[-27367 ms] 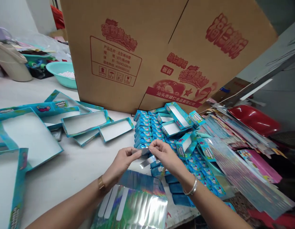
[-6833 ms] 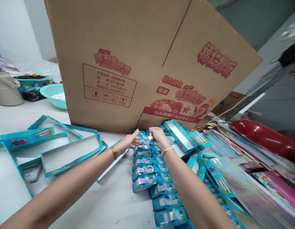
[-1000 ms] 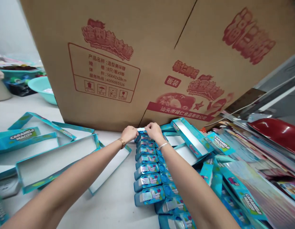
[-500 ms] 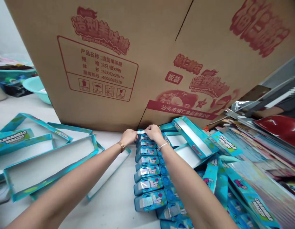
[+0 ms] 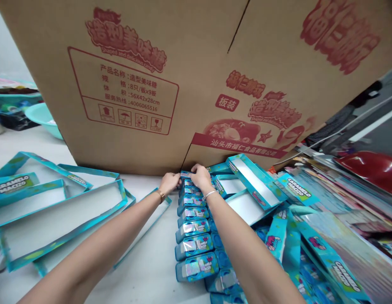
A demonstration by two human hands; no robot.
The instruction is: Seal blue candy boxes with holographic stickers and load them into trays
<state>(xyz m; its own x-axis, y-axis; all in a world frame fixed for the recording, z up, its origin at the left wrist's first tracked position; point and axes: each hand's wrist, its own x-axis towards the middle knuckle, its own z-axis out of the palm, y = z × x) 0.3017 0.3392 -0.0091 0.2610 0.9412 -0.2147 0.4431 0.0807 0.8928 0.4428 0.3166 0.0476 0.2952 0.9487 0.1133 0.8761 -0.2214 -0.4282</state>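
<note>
Where row of blue boxes (image 5: 196, 230) ends near carton (image 5: 129, 147) edge, we see left hand (image 5: 169, 183) and right hand (image 5: 201, 177) at farthest box (image 5: 185, 174), fingers (image 5: 177, 180) curled; whether gripping, we cannot tell. Open surface (image 5: 151, 266) borders row's left.

A white tabletop (image 5: 148, 264) carries a large printed cardboard carton (image 5: 189, 46) at its back, a turquoise bowl (image 5: 43, 119) far left, open blue trays (image 5: 61, 223) overlapping on the left, and small blue packs (image 5: 193, 228) lined up before the carton.
</note>
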